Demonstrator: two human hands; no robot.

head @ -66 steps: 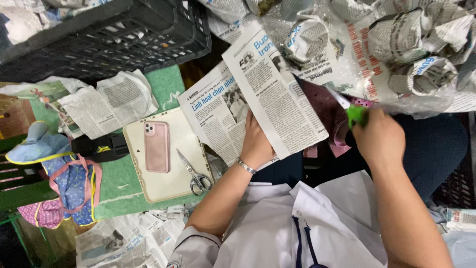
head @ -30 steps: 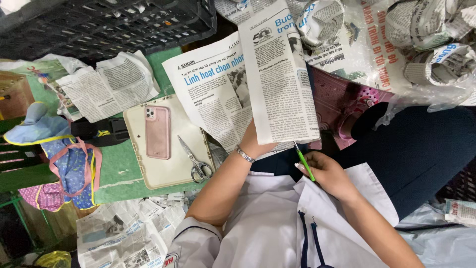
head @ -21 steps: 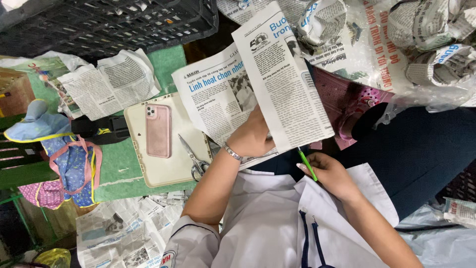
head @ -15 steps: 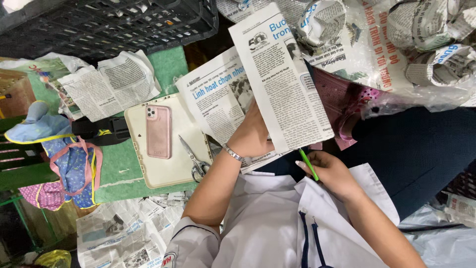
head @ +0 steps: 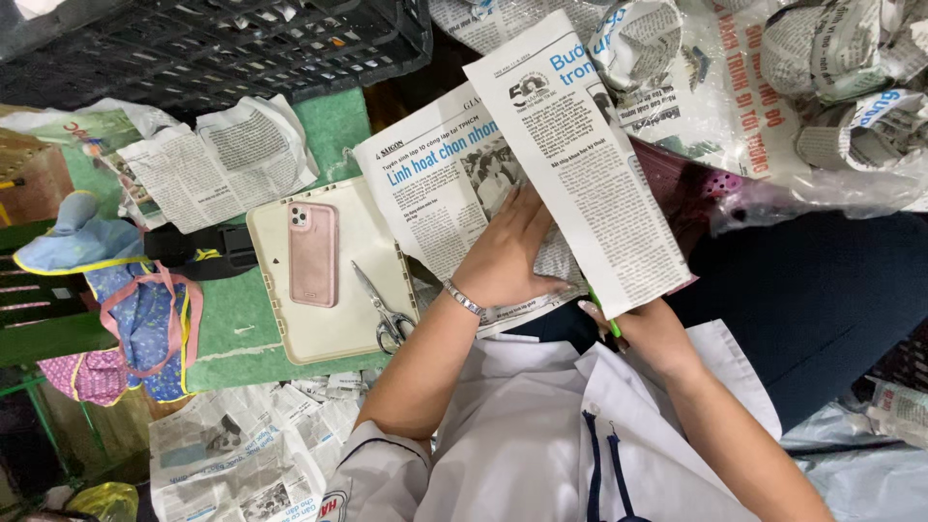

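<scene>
— Right, what am I seeing from the head camera?

— I see my left hand (head: 507, 261) lying flat, fingers spread, pressing on the folded printed newspaper sheet (head: 464, 193). A narrower folded strip of newspaper (head: 580, 164) lies over that sheet, its left edge just beside my fingertips.

— And the other hand?

— My right hand (head: 648, 333) sits at the strip's lower corner, fingers pressed together around a thin bright green stick-like tool (head: 611, 324); most of it is hidden, so I cannot tell what it is.

— Where is everything relative to the newspaper sheet?

— Just left of it I see a cream rectangular plastic tray (head: 362, 227) on the green worktop (head: 232, 329). A pink-cased smartphone (head: 313, 254) lies face down on the tray, and steel scissors (head: 384, 309) rest near the tray's edge closest to the sheet. Above the sheet is a black plastic lattice crate (head: 213, 48). To the upper right are crumpled newspaper-wrapped bundles (head: 831, 58). Far left of the sheet lies a heap of blue and pink cloth (head: 126, 309).
</scene>
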